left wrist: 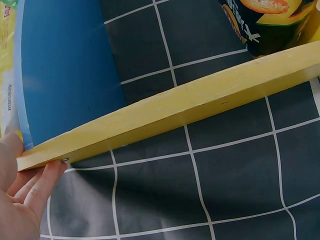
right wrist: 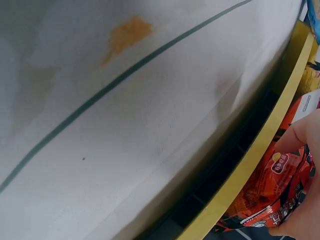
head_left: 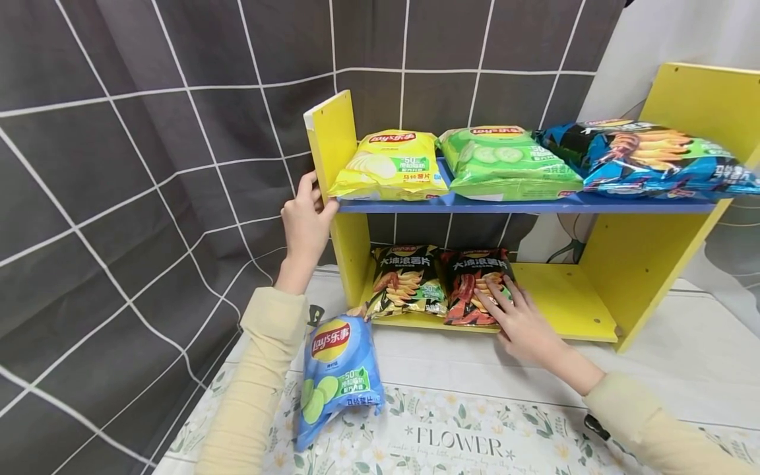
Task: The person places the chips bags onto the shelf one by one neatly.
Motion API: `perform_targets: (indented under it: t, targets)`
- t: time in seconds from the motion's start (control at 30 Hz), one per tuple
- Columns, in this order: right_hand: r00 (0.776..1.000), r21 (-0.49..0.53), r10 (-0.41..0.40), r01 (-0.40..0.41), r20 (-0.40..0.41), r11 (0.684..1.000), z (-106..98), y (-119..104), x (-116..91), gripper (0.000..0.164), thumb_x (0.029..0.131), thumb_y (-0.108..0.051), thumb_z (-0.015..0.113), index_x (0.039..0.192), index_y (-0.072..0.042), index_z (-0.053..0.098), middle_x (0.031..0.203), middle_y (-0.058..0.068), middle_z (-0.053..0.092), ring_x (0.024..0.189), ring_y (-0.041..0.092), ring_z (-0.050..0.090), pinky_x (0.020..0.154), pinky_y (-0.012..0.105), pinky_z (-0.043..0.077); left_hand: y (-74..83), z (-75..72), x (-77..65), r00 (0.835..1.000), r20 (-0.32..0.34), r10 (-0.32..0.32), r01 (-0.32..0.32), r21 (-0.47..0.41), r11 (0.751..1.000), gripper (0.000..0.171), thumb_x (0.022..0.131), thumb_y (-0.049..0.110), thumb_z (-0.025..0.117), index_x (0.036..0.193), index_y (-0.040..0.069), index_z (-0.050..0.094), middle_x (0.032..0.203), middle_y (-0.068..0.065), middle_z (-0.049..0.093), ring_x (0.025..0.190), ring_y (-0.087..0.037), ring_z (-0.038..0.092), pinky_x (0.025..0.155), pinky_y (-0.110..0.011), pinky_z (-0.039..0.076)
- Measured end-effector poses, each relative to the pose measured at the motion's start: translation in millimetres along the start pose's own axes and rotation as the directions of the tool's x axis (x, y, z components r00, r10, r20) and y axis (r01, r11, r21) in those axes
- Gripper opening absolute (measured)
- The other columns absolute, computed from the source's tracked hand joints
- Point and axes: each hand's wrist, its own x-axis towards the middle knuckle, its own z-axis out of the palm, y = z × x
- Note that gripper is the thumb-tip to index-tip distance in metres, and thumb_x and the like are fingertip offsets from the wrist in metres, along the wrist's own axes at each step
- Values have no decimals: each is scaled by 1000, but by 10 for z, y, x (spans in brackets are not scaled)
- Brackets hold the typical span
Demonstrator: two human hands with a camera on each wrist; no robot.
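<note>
My left hand [head_left: 306, 221] grips the yellow side panel [head_left: 334, 142] of a two-level shelf, thumb in front and fingers round its outer side. In the left wrist view the panel's yellow edge [left wrist: 125, 130] runs between thumb and fingers. My right hand [head_left: 525, 323] rests with spread fingers on a black-and-red chip bag [head_left: 466, 280] on the lower level. The right wrist view shows this hand over the red bag [right wrist: 270, 185], behind the shelf's yellow edge. Beside it on the left stands a black-and-yellow chip bag [head_left: 406, 277].
On the blue upper board [head_left: 528, 206] lie a yellow bag [head_left: 392, 165], a green bag [head_left: 505, 161] and a blue-black bag [head_left: 647, 158]. A blue Lay's bag [head_left: 338, 369] leans before the shelf's left corner on a flowered tablecloth [head_left: 463, 422]. A grid-patterned curtain [head_left: 178, 165] hangs behind.
</note>
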Motion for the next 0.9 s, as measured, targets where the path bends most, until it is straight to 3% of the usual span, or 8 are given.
perform_targets:
  t: [0.2,0.43,0.57,0.67,0.7,0.77,0.9]
  targets:
    - [1000,34,29,-29,-8,999,-10,-27,11,80,76,-15,72,147,-8,36,153,25,28,138,55,19,104,71,23,-17,1,-2,1000,1,10,-10,-2,1000,40,82,6,61,122,1,58,89,-13,75,73,-25,69,64,-33,47]
    - [988,13,-14,16,-153,1000,-83,-147,61,78,73,-31,67,143,-4,43,149,23,39,138,47,27,106,67,24,-28,1,-1,1000,1,16,-16,-3,1000,40,82,6,61,122,2,58,90,-13,75,73,-25,69,64,-33,47]
    - [958,14,-90,98,-271,995,-91,-288,99,67,92,-50,44,141,-4,46,146,22,43,135,45,33,104,65,29,-27,4,2,1000,2,13,-13,-3,1000,40,82,7,61,122,2,58,89,-12,75,72,-25,69,63,-33,45]
    - [928,39,-156,179,-339,983,-91,-440,126,75,96,-60,25,139,-3,48,146,20,44,136,43,35,103,63,32,-30,7,2,1000,2,16,-16,-2,1000,40,82,7,61,122,2,58,87,-12,75,70,-24,68,62,-32,44]
    - [917,46,-180,210,-357,977,-90,-497,136,76,95,-61,26,138,-3,49,146,20,43,137,41,35,103,62,33,-30,8,2,1000,1,18,-18,1,1000,41,82,7,61,122,2,58,87,-12,75,69,-24,68,62,-32,44]
    - [897,59,-236,277,-374,959,-90,-616,157,72,93,-58,42,138,-2,49,147,18,43,139,38,34,108,57,31,-33,8,2,1000,-1,20,-20,2,1000,40,82,7,61,122,2,58,86,-12,75,68,-24,67,62,-32,44]
    - [858,64,-370,418,-355,906,-101,-860,188,80,79,-49,66,140,-2,45,148,17,42,139,35,34,120,43,13,-31,7,0,1000,1,19,-19,4,1000,40,82,7,61,122,2,58,86,-12,75,70,-25,68,62,-32,44]
